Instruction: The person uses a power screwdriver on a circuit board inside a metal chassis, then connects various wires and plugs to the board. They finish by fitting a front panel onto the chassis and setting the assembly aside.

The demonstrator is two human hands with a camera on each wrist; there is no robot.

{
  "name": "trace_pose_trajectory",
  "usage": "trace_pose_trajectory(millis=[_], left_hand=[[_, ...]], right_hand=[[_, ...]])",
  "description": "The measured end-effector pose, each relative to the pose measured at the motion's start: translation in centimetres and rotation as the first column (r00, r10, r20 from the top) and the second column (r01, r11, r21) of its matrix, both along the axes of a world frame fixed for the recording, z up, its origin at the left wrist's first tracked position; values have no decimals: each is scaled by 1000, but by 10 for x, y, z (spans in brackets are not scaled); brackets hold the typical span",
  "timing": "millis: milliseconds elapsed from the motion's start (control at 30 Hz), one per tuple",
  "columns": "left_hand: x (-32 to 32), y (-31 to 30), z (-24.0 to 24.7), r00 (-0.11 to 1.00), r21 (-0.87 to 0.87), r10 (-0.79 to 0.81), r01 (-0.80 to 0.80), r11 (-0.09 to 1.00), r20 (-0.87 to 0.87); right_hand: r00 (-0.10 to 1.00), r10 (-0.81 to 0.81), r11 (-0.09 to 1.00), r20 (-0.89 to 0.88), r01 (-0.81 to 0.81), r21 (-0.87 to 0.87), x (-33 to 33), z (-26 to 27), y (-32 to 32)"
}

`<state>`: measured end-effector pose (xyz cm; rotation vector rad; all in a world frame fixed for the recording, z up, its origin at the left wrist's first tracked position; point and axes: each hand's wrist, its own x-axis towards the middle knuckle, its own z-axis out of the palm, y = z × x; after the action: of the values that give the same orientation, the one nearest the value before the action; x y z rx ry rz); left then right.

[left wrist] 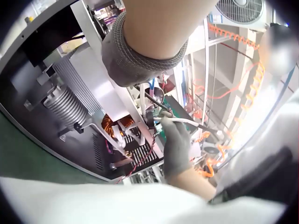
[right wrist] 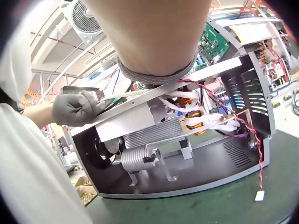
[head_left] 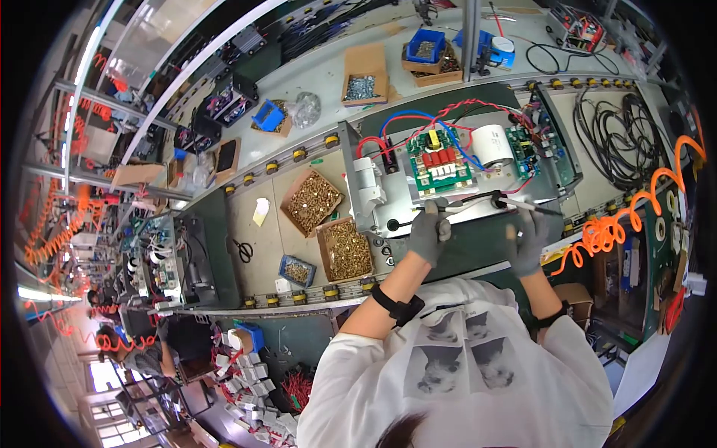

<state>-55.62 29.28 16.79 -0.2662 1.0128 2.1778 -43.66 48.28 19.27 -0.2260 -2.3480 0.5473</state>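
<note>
Scissors (head_left: 244,252): dark-handled, left of centre in the head view, lying on the light work surface.
Cardboard boxes (head_left: 323,252): two, filled with brass-coloured hardware, just left of the open unit; a small blue bin (head_left: 285,272) of small parts sits beside the lower one.
Open chassis (head_left: 448,218): right of centre, metal; its side carries a finned heatsink and a metal coil (right wrist: 136,159).
Left hand (head_left: 429,233): grey-gloved, at the near edge of the chassis, fingers curled round the black cable (head_left: 476,198).
Circuit board (head_left: 422,166): green, with red components, on the chassis above the hands.
White cylindrical capacitor (head_left: 491,145): right of that board.
Right hand (head_left: 529,243): grey-gloved, thumb and fingers closing on the white-sleeved cable (head_left: 519,204) at the chassis's near right edge.
Coiled air hose (head_left: 597,235): orange, right of the right hand.
</note>
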Motion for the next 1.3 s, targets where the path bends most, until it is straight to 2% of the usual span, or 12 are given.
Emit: trace_pose_trajectory(millis=[167,233,333,400,500,567,733,833,1033,1133,1200,1300], left_hand=[[6,1,16,983,-186,-13,-22,982,-184],[13,3,23,961,-251,-21,-51,967,-277],[21,14,39,524,-338,-191,-199,920,-830],[12,23,63,475,-416,-288,-188,890,-832],[-9,49,86,-95,-253,-296,-321,913,-950],[-14,60,80,43,-300,-301,-298,906,-953],[-29,64,97,599,-362,-183,-192,912,-779],[-32,54,89,646,-315,-144,-157,936,-750],[4,-8,87,496,-621,-450,-261,739,-743],[26,-65,61,402,-688,-562,-342,640,-723],[31,-106,25,290,-665,-605,-437,605,-741],[25,-163,-51,616,-769,-466,-558,311,-635]], right_hand=[[951,-69,788,302,237,-568,133,-108,12],[571,-258,422,780,792,-441,190,-172,39],[214,-479,255,851,962,-98,193,-171,45],[282,-597,420,751,907,-7,206,-207,58],[451,-335,339,827,877,-340,176,-209,65],[563,-270,21,781,815,-580,158,-204,59],[741,-493,98,456,569,-817,170,-258,53],[488,-434,351,757,866,-357,161,-192,53],[840,-289,539,460,540,-647,191,-139,86],[948,-276,478,156,276,-834,163,-31,94],[969,-154,-13,-193,-198,-980,192,-46,132],[843,-142,-98,-518,-533,-840,108,45,71]])
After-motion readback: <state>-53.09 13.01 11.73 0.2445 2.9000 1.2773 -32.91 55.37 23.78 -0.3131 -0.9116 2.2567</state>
